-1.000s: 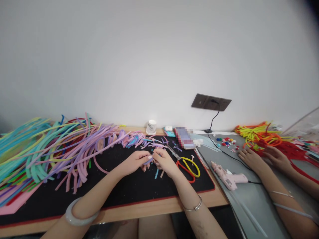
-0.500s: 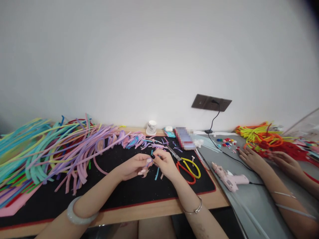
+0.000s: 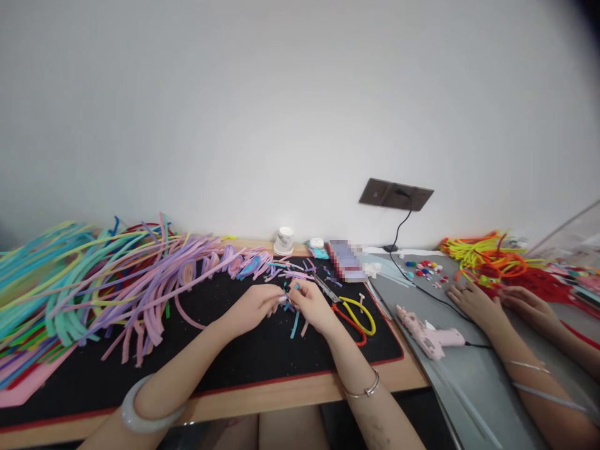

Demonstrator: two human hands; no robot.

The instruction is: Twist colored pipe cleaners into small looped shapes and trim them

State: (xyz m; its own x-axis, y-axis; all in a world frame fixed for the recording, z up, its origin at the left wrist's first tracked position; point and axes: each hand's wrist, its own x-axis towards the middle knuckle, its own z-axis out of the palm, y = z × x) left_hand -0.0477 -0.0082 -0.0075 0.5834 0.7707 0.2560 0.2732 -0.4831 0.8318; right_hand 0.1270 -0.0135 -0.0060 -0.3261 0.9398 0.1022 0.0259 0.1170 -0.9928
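Above the black mat (image 3: 225, 369), my two hands meet with closed fingertips. My left hand (image 3: 250, 306) pinches a short lilac pipe cleaner piece (image 3: 284, 299), mostly hidden by the fingers. On the same small piece, the thumb and fingers of my right hand (image 3: 307, 305) are pressed together. Cut pipe cleaner bits, including a teal one (image 3: 295, 325), lie just under my right hand. To its right rest scissors (image 3: 357, 317) with yellow and orange-red handles. Rolled pastel pipe cleaner coils (image 3: 253, 264) line the mat behind my hands.
Long pipe cleaners (image 3: 140, 281) heap on the left. A white cup (image 3: 284, 240) and a phone (image 3: 345, 259) stand at the back. On the grey table to the right are a pink glue gun (image 3: 429, 334), its black cord, pompoms (image 3: 424, 269) and another person's hands (image 3: 478, 305).
My left hand has turned, its fingers now folded down closer to my right fingertips. The lilac piece shows less. The other person's hands have shifted slightly; the view moved a little.
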